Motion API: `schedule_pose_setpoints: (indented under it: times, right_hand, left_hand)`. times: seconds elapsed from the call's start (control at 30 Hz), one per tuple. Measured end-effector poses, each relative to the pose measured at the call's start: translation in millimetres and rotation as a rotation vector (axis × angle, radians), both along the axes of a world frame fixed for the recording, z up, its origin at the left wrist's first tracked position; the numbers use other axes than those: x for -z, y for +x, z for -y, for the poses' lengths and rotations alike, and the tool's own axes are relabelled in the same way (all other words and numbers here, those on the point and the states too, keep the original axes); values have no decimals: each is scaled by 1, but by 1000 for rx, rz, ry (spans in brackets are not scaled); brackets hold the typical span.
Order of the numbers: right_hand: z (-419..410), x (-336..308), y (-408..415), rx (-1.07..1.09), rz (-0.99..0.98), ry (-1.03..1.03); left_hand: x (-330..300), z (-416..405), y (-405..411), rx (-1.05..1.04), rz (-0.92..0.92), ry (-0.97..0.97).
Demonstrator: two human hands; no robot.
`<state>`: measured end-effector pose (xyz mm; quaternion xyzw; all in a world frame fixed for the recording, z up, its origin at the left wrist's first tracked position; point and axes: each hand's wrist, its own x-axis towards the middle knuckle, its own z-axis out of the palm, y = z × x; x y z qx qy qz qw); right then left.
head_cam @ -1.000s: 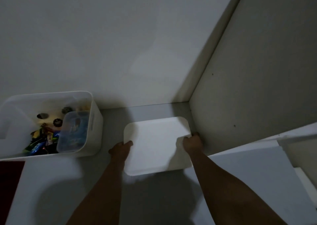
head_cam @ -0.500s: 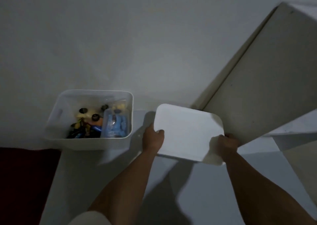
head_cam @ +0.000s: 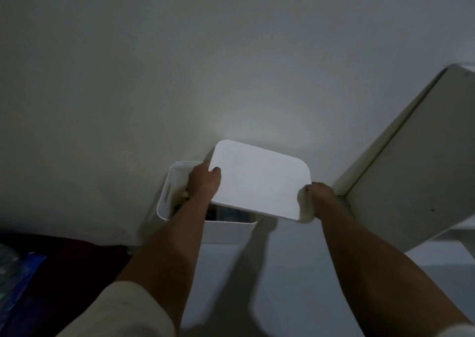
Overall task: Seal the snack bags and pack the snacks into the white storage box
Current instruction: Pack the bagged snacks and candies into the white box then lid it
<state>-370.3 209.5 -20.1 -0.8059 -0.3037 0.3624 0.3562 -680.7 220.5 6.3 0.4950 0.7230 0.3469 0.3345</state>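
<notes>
- The person stands over a pale table (head_cam: 295, 272) in dim light, both forearms stretched out ahead of them.
- A flat white lid (head_cam: 259, 179) is carried between the two hands, tilted, its far-left corner highest.
- The left hand (head_cam: 203, 182) is closed on the lid's left edge, thumb lying on the top face and the other fingers tucked beneath, out of sight.
- The right hand (head_cam: 317, 199) is closed on the lid's near-right corner; its fingers curl under the rim, and the blur there hides how they lie.
- The white storage box (head_cam: 226, 230) stands on the table at about 11 o'clock from the middle of the view, close against the grey wall (head_cam: 180, 79).
- The lid hangs over the right part of the box, clear of the rim, and juts out past the box toward 2 o'clock.
- The box's left wall shows a slot handle (head_cam: 167, 194); inside, only dark and yellowish snack packets (head_cam: 183, 197) peek out beside the left wrist, too dim to make out singly.
- A white cabinet panel (head_cam: 411, 182) stands at 3 o'clock, just beside the right hand.
- At 8 o'clock, off the table's edge, lies a dark red surface (head_cam: 64, 267) with a blue plastic wrapper (head_cam: 18, 282) on it.
- A cream sleeve (head_cam: 123, 313) covers the left upper arm.
</notes>
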Motion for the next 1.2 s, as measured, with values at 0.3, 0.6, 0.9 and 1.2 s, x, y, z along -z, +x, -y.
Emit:
schedule_pose_setpoints:
  times: [0.3,0.6,0.9,1.2]
  right_hand:
    - [-21,36,-117,-95,-56,51]
    - [-28,55,-131,-75,-23,38]
    - [-31,61,-130,-101,-3,87]
    - [-27,75,-128,-56,-15,98]
  left_hand:
    - [46,5,-112,-228,-53,0]
    - [66,-4,-125,-301,-35,55]
    - [84,1,-127,-328,5,0]
    - [96,-1,-125,-277,-49,-15]
